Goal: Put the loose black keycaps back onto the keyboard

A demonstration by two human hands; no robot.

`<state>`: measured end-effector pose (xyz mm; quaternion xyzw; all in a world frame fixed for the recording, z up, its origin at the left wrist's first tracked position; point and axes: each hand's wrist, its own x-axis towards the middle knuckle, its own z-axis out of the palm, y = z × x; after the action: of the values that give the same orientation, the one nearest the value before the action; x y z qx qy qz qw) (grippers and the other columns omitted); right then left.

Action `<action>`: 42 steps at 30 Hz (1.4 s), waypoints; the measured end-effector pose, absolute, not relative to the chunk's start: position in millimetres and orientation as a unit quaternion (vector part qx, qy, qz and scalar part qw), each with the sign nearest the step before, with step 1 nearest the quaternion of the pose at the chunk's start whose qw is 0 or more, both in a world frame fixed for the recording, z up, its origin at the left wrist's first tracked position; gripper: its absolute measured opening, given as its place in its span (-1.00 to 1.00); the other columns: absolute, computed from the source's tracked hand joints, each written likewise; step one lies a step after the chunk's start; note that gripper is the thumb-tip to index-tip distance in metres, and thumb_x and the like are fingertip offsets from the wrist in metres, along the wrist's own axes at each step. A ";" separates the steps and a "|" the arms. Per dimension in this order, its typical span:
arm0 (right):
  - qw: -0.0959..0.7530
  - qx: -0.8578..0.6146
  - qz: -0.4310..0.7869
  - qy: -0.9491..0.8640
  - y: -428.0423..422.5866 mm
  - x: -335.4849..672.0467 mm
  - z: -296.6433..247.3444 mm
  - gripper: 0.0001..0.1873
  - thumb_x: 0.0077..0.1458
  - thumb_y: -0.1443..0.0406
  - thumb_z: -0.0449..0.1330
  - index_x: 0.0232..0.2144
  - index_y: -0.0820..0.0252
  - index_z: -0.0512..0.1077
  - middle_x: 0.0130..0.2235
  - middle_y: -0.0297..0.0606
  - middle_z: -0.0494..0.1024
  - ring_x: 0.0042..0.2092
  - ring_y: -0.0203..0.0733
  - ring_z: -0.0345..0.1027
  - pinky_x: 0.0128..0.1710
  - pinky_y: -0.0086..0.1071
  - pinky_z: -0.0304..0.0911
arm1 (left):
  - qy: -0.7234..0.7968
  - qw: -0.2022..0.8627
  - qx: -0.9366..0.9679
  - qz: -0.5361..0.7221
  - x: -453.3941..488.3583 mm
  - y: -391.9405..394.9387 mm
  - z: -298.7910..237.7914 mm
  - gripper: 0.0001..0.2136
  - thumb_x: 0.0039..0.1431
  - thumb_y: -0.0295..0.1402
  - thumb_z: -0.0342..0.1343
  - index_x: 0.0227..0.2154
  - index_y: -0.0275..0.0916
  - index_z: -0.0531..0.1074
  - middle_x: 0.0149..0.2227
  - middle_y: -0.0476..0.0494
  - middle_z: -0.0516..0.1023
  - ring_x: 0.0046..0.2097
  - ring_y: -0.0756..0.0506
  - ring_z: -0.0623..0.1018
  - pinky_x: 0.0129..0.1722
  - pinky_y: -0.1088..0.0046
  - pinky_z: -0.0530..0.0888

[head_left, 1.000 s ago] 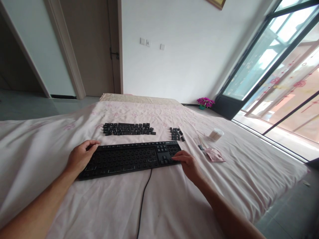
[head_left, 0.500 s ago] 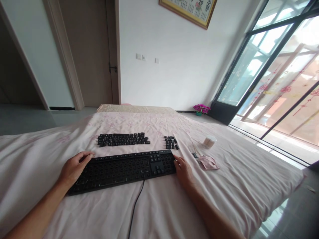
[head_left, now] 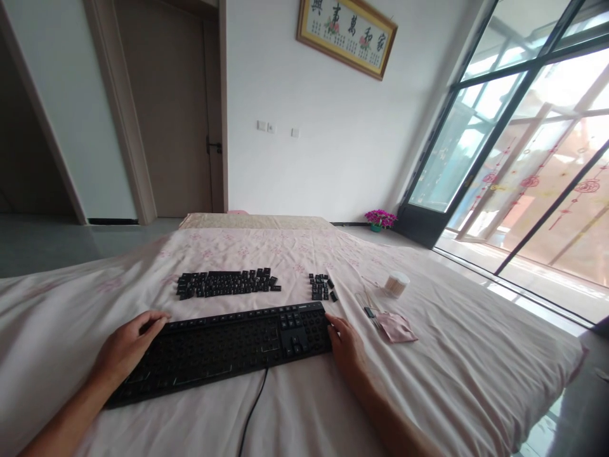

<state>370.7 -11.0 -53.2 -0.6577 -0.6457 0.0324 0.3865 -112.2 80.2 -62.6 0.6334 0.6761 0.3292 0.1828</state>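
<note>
A black keyboard point(head_left: 223, 352) lies slightly tilted across the bed, most of its main and number keys removed. The top row and the navigation and arrow keys are still in place. My left hand point(head_left: 127, 346) grips the keyboard at its left end, thumb and fingers near the upper corner. At the right end, my right hand point(head_left: 346, 343) holds the edge with fingers closed against it. Just beyond the keyboard lie loose black keycaps point(head_left: 223, 284) in rows, with a smaller group of keycaps point(head_left: 320, 287) to their right.
A pink cloth point(head_left: 397, 327) lies right of my right hand, beside a small dark tool point(head_left: 370, 312). Behind them stands a clear tub of cotton swabs point(head_left: 396, 284). The keyboard cable point(head_left: 254, 409) runs toward me over the pale bedsheet point(head_left: 476, 355).
The whole scene sits lower in the picture, as the head camera has tilted up. Both hands keep their hold on the keyboard, and the loose keycaps lie as before.
</note>
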 end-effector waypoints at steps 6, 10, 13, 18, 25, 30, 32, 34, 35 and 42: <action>0.387 -0.669 0.025 -0.634 -10.1 376.8 -54.6 -0.59 0.15 0.29 -0.03 -0.01 0.16 0.45 -0.07 -0.17 0.55 -0.04 -0.04 0.41 -0.02 -0.14 0.30 | 0.700 0.181 0.618 0.310 -96.5 76.6 -54.5 -0.66 0.11 -0.02 -0.03 -0.22 -0.09 0.49 -0.20 -0.03 0.61 -0.14 -0.17 0.56 -0.17 0.40 0.43; 0.358 -0.688 -0.006 -0.632 -10.2 382.5 -53.1 -0.58 0.15 0.28 -0.04 0.00 0.12 0.45 -0.10 -0.19 0.56 -0.07 -0.02 0.42 -0.05 -0.13 0.30 | 0.706 0.181 0.617 0.297 -83.6 75.6 -51.3 -0.67 0.10 -0.03 -0.03 -0.23 -0.07 0.50 -0.21 -0.03 0.61 -0.15 -0.18 0.57 -0.19 0.40 0.42; 0.317 -0.692 -0.027 -0.648 -10.9 386.8 -46.1 -0.59 0.14 0.27 0.00 0.02 0.06 0.43 -0.13 -0.22 0.58 -0.11 -0.05 0.44 -0.11 -0.19 0.31 | 0.702 0.188 0.615 0.305 -84.0 77.6 -55.2 -0.67 0.08 -0.02 -0.01 -0.23 -0.06 0.50 -0.21 -0.02 0.62 -0.16 -0.19 0.57 -0.20 0.41 0.42; 0.249 -0.684 -0.080 -0.681 8.6 397.8 -13.3 -0.72 0.16 0.21 0.07 -0.16 -0.02 0.54 -0.14 -0.24 0.58 -0.14 -0.07 0.43 -0.20 -0.28 0.27 | 0.676 0.210 0.626 0.327 -91.4 80.0 -62.3 -0.63 0.11 -0.01 -0.03 -0.18 -0.08 0.48 -0.16 -0.02 0.60 -0.12 -0.17 0.55 -0.17 0.43 0.42; 0.187 -0.673 -0.074 -0.712 109.8 402.3 26.8 -0.78 0.10 0.25 0.15 -0.26 -0.04 0.59 -0.22 -0.31 0.61 -0.09 -0.11 0.37 -0.15 -0.34 0.19 | 0.685 0.207 0.626 0.310 -90.7 77.7 -58.5 -0.66 0.10 -0.02 -0.02 -0.22 -0.07 0.49 -0.18 0.01 0.60 -0.14 -0.17 0.55 -0.19 0.42 0.41; 0.146 -0.681 -0.082 -0.713 165.1 395.3 23.5 -0.81 0.04 0.30 0.20 -0.31 0.00 0.61 -0.24 -0.27 0.61 -0.05 -0.09 0.32 -0.09 -0.32 0.11 | 0.684 0.200 0.624 0.320 -92.4 77.9 -61.6 -0.70 0.07 -0.04 0.01 -0.25 -0.05 0.50 -0.20 0.01 0.61 -0.17 -0.18 0.56 -0.22 0.43 0.43; 0.129 -0.684 -0.083 -0.713 177.6 393.0 19.6 -0.84 0.01 0.31 0.23 -0.35 0.03 0.61 -0.25 -0.23 0.61 -0.04 -0.07 0.30 -0.05 -0.29 0.06 | 0.682 0.200 0.627 0.320 -93.1 78.8 -62.8 -0.68 0.08 -0.03 0.00 -0.23 -0.06 0.49 -0.20 0.00 0.61 -0.18 -0.19 0.56 -0.24 0.44 0.43; 0.108 -0.690 -0.081 -0.711 187.0 391.1 16.0 -0.86 -0.01 0.31 0.25 -0.38 0.06 0.62 -0.26 -0.18 0.61 -0.04 -0.05 0.28 -0.04 -0.26 0.03 | 0.683 0.202 0.630 0.310 -93.4 79.3 -62.8 -0.65 0.10 -0.02 -0.02 -0.20 -0.07 0.48 -0.20 -0.01 0.60 -0.17 -0.18 0.56 -0.25 0.44 0.43; 0.097 -0.695 -0.079 -0.708 190.9 390.2 14.5 -0.88 -0.03 0.31 0.27 -0.39 0.08 0.62 -0.27 -0.16 0.62 -0.05 -0.05 0.29 -0.03 -0.25 0.02 | 0.686 0.204 0.630 0.301 -93.5 79.3 -62.3 -0.64 0.11 -0.01 -0.04 -0.19 -0.08 0.47 -0.20 -0.02 0.60 -0.17 -0.18 0.55 -0.24 0.44 0.42; 0.055 -0.712 -0.056 -0.698 199.3 379.1 14.4 -0.88 -0.08 0.34 0.28 -0.42 0.17 0.62 -0.34 -0.08 0.60 -0.06 -0.04 0.30 -0.08 -0.31 0.04 | 0.684 0.214 0.636 0.285 -91.3 77.3 -56.0 -0.66 0.13 -0.01 -0.04 -0.19 -0.08 0.46 -0.17 0.01 0.59 -0.14 -0.14 0.54 -0.18 0.46 0.38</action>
<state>379.1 199.3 14.4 -0.7123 -0.6975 -0.0556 0.0554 -91.3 77.3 -56.0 0.6363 0.6841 0.2850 0.2139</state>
